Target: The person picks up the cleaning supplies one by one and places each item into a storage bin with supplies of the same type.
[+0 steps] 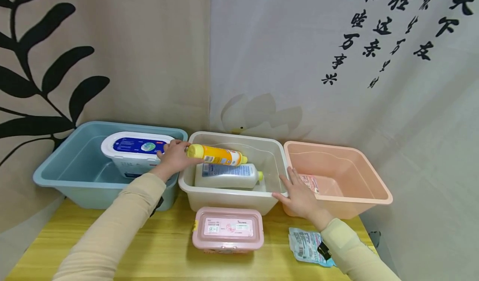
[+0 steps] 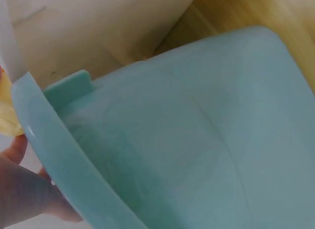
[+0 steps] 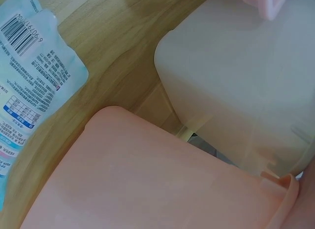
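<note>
My left hand (image 1: 176, 157) reaches over the adjoining rims of the blue bin and the white bin. It pinches one end of a yellow-orange bottle (image 1: 220, 155), which lies sideways above a white bottle (image 1: 228, 176) in the white bin (image 1: 232, 195). In the left wrist view, fingers (image 2: 24, 194) show behind the blue bin's rim, next to a bit of the yellow bottle. My right hand (image 1: 299, 194) has its fingers spread over the neighbouring rims of the white bin and the peach bin (image 1: 355, 177), holding nothing.
The blue bin (image 1: 80, 181) at left holds a white tub with a blue label (image 1: 136, 152). A pink lidded box (image 1: 228, 230) stands in front of the white bin. A light-blue pouch (image 1: 304, 245) lies under my right forearm. A pink-printed packet (image 1: 310, 182) sits in the peach bin.
</note>
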A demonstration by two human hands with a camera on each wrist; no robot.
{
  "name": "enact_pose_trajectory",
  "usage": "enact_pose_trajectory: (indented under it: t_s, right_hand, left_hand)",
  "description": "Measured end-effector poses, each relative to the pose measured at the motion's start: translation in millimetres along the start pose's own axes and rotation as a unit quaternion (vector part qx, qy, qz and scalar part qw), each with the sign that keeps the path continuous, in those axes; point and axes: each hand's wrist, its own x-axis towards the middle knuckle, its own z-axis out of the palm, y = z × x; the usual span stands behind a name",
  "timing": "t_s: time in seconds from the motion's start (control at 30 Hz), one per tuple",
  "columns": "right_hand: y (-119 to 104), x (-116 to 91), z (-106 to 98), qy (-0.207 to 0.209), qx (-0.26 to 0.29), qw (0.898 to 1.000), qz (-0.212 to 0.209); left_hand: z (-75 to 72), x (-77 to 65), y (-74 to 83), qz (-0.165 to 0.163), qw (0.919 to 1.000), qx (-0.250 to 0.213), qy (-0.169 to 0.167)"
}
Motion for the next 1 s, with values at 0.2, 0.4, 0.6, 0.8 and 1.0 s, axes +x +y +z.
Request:
enact_pose_trajectory:
  t_s: [0.2, 0.4, 0.6, 0.8, 1.0]
  right_hand:
    - [0, 1, 0, 0.001, -0.001, 1.000, 0.000]
    - [-1, 0, 0, -0.002, -0.001, 1.000, 0.000]
    - [-1, 0, 1, -0.001, 0.001, 1.000, -0.001]
    - [0, 0, 2, 0.001, 0.005, 1.000, -0.001]
    - [1, 0, 1, 0.003, 0.004, 1.000, 0.000]
  left_hand:
    - [-4.5, 1.2, 1.3, 0.008, 0.9999, 0.010, -0.004]
    - [-6.4, 2.4, 4.6, 0.003, 0.9999, 0.015, -0.008]
    - [0.3, 2.9, 5.6, 0.018, 0.9992, 0.036, -0.007]
    - [6.4, 3.3, 2.9, 0.034, 0.9965, 0.076, 0.005]
    - [5.2, 4.0, 3.3, 0.024, 0.9966, 0.078, -0.010]
